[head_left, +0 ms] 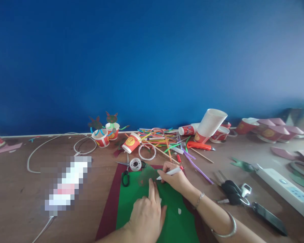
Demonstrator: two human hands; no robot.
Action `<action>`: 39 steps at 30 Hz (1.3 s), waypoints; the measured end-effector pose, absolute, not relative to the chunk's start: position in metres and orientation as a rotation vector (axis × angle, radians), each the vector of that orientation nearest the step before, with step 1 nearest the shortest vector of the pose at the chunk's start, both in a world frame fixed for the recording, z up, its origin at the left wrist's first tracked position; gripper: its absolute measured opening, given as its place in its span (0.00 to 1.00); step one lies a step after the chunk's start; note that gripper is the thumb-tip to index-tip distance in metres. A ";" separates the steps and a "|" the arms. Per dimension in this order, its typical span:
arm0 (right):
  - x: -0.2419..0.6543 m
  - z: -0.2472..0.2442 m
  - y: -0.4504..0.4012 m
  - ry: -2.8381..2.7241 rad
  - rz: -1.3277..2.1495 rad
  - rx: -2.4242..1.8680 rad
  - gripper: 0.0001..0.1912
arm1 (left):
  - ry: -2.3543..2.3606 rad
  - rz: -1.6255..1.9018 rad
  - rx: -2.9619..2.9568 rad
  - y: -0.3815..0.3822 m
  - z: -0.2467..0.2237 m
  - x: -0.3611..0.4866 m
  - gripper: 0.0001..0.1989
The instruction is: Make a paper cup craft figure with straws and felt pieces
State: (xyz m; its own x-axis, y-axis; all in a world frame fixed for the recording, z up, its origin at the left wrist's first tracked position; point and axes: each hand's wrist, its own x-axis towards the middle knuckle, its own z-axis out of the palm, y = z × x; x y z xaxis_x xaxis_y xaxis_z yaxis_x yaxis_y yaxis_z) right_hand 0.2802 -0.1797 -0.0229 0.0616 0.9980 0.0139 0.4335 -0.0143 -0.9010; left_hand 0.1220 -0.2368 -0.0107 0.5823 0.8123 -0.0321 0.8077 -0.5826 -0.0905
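Note:
On the green sheet (131, 209), over a maroon sheet (107, 209), lies a dark cut-out piece (145, 175) whose outline is blurred. My left hand (147, 211) is palm down, its index and middle fingers stretched out with their tips at the lower edge of the cut-out. My right hand (176, 177) pinches a white marker (172, 171) with a red end; the marker's tip points left beside the cut-out. Just left of the cut-out are scissors (126, 177) with black handles and a roll of tape (135, 164). A small white scrap (179, 211) rests on the green sheet.
Paper cups with cat-head cut-outs (100, 137) stand by the blue wall. Coloured pipe cleaners (164, 140), an orange utility knife (199, 145) and stacked cups (209, 125) lie behind. Keys (231, 192) and a power strip (286, 189) are right; a blurred-out phone-like object (68, 185) is left.

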 end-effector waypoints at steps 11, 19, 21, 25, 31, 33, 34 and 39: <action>0.282 -0.027 -0.179 -1.448 0.904 -1.578 0.12 | -1.400 0.121 -2.745 -0.234 -0.012 0.123 0.28; 0.282 -0.023 -0.179 -1.440 0.855 -1.566 0.13 | -1.388 0.108 -2.737 -0.234 -0.012 0.123 0.28; 0.280 -0.022 -0.179 -1.441 0.864 -1.582 0.13 | -1.387 0.106 -2.737 -0.234 -0.011 0.123 0.29; 0.279 -0.019 -0.181 -1.449 0.857 -1.592 0.13 | -1.383 0.107 -2.739 -0.235 -0.011 0.122 0.28; 0.280 -0.020 -0.180 -1.469 0.785 -1.589 0.14 | -1.372 0.091 -2.724 -0.237 -0.013 0.121 0.28; 0.281 -0.020 -0.179 -1.471 0.785 -1.583 0.14 | -1.367 0.090 -2.717 -0.237 -0.014 0.121 0.28; 0.281 -0.020 -0.179 -1.470 0.785 -1.582 0.14 | -1.366 0.088 -2.713 -0.237 -0.014 0.121 0.28; 0.281 -0.020 -0.179 -1.479 0.762 -1.585 0.14 | -1.365 0.087 -2.708 -0.236 -0.014 0.122 0.28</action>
